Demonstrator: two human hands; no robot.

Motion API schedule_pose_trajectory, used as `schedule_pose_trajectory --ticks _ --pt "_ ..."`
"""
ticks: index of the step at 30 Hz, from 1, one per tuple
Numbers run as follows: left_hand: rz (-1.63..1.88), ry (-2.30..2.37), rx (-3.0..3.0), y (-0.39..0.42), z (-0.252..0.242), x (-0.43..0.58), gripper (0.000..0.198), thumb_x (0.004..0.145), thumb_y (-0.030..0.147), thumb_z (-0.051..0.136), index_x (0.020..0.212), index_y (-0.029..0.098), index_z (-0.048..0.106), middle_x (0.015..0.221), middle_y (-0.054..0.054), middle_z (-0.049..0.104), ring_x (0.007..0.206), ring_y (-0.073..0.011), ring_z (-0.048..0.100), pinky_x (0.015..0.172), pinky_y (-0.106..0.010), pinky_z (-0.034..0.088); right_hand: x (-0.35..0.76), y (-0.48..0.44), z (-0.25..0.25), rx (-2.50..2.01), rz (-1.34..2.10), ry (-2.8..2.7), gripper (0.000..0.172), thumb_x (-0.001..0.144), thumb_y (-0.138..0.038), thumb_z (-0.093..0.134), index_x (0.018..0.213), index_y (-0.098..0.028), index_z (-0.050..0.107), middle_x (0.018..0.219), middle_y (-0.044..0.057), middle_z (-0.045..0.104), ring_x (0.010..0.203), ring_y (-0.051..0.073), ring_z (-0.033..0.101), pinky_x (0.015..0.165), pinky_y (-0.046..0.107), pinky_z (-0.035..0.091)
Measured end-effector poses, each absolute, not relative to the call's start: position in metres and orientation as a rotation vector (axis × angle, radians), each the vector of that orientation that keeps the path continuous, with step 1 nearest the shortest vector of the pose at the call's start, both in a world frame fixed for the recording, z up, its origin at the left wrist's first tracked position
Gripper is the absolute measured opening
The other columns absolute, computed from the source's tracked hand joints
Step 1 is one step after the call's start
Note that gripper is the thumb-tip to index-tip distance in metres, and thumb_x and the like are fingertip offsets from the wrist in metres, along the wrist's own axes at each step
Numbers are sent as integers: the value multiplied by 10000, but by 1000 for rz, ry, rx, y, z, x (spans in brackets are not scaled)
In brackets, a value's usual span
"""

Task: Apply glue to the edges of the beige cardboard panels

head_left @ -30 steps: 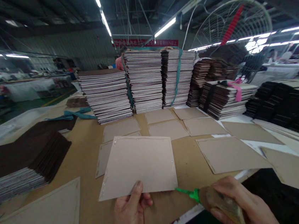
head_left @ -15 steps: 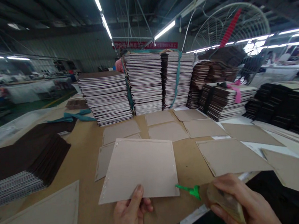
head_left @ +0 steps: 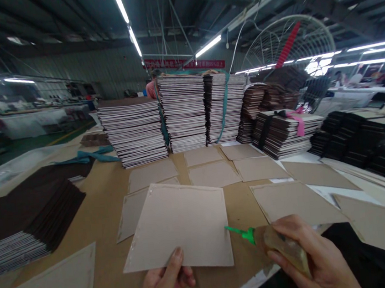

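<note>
My left hand (head_left: 168,277) pinches the near edge of a beige cardboard panel (head_left: 184,227), thumb on top and fingers underneath. The panel is held up over the brown tabletop (head_left: 115,262), and small glossy marks run along its edges. My right hand (head_left: 314,250) is wrapped round a squeeze glue bottle (head_left: 282,249) of cloudy, yellowish plastic. Its green nozzle (head_left: 245,234) points left, and the tip meets the panel's right edge.
Several similar panels lie flat on the table, one of them at right (head_left: 295,202). Dark brown sheets (head_left: 31,216) are piled at left. Tall stacks (head_left: 185,112) stand at the back, and black bundles (head_left: 353,141) lie at right. Dark material (head_left: 369,253) covers the near right.
The nozzle tip has moved away from me along the panel's right edge. The whole view has shifted slightly; both hands keep their holds.
</note>
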State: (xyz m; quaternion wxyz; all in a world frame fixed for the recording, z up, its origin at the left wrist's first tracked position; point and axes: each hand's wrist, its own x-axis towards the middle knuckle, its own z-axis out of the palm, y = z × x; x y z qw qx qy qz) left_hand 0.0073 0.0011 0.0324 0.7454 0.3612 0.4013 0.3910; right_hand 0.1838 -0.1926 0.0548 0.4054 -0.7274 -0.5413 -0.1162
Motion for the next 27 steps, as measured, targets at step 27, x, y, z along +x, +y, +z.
schedule_pose_trajectory --ticks 27 --pt "871 834 778 7 15 5 481 564 349 895 895 116 637 664 28 606 521 -118 552 422 -217 516 175 -214 58 -1871 -322 -1504 245 923 -282 585 1138 -200 501 957 68 605 810 158 648 682 175 551"
